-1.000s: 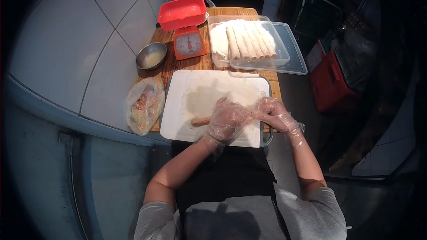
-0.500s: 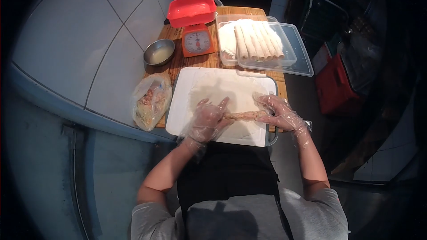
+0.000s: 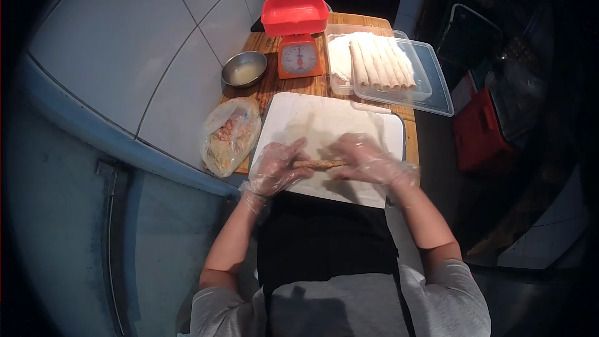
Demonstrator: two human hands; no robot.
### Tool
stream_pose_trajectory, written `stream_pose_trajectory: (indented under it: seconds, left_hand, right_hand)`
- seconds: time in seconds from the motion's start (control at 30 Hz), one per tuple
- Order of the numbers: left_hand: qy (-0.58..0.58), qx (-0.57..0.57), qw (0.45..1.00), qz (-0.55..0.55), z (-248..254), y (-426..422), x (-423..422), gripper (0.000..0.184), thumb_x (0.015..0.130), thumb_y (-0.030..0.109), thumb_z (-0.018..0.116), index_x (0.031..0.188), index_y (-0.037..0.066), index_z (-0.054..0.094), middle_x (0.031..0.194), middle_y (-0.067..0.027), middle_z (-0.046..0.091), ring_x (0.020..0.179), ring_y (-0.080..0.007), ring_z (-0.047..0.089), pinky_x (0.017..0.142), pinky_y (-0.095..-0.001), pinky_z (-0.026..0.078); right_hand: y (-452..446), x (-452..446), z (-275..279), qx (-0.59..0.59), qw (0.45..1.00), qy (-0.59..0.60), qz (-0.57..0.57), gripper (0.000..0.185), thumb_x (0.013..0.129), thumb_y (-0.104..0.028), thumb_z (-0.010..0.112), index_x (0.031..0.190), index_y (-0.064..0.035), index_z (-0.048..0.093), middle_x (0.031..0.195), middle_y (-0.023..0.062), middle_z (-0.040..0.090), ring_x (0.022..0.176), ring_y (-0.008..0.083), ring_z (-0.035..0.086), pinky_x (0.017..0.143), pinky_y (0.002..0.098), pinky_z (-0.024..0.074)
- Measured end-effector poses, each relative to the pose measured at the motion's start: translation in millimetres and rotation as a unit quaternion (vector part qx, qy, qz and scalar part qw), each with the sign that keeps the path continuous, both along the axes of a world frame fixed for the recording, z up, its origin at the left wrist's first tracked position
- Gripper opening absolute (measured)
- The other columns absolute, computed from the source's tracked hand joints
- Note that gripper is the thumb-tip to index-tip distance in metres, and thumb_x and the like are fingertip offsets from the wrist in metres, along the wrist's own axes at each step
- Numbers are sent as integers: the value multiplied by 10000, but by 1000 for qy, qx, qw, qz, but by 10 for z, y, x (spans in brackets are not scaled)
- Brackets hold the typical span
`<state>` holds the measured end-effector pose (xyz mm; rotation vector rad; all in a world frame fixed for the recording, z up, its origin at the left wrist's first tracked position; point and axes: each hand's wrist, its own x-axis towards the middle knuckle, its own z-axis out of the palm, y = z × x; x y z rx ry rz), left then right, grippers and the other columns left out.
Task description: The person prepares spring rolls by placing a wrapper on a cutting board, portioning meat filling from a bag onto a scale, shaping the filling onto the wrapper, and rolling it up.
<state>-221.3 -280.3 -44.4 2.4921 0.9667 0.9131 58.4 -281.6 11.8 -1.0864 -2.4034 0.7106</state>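
A thin log of minced meat filling (image 3: 318, 164) lies across the lower part of a pale, thin wrapper sheet (image 3: 337, 122). Under the sheet is a white cutting board (image 3: 394, 137). My left hand (image 3: 274, 167), in a clear plastic glove, has its thumb and fingers around the filling's left end. Gloved the same way and slightly blurred, my right hand (image 3: 364, 159) curls over the right end, hiding it. At the board's left stands an open plastic bag (image 3: 231, 137) of minced filling.
Behind the board are a metal bowl (image 3: 244, 70) of pale liquid and an orange kitchen scale (image 3: 299, 56) with a red tray (image 3: 295, 15). Finished pale rolls (image 3: 380, 62) lie in a clear plastic container (image 3: 340, 89). A tiled wall (image 3: 187, 75) borders the left; a red crate (image 3: 479, 131) stands right.
My right hand has moved left and closed over the filling, so less of the log shows. My left hand stays at its left end. The whole view has shifted slightly.
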Motion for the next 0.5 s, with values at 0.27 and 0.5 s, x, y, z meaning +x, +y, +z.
stream_pose_trajectory:
  seconds: [0.27,0.5]
  left_hand:
    - [32,68,997,20,38,-44,-86,765,785,313,829,1430,64,503,976,-69,750,862,-330,670,814,-435,486]
    - [43,42,998,34,103,-75,-84,828,742,392,855,1433,84,519,1096,-138,721,1056,-309,674,950,-443,468]
  right_hand:
    - [80,-522,-378,108,994,-20,4,218,745,-282,776,811,-85,711,828,114,645,815,337,645,779,448,524]
    - [12,-418,-259,65,997,-33,-8,235,761,-278,766,874,-80,710,941,123,647,959,344,622,856,440,496]
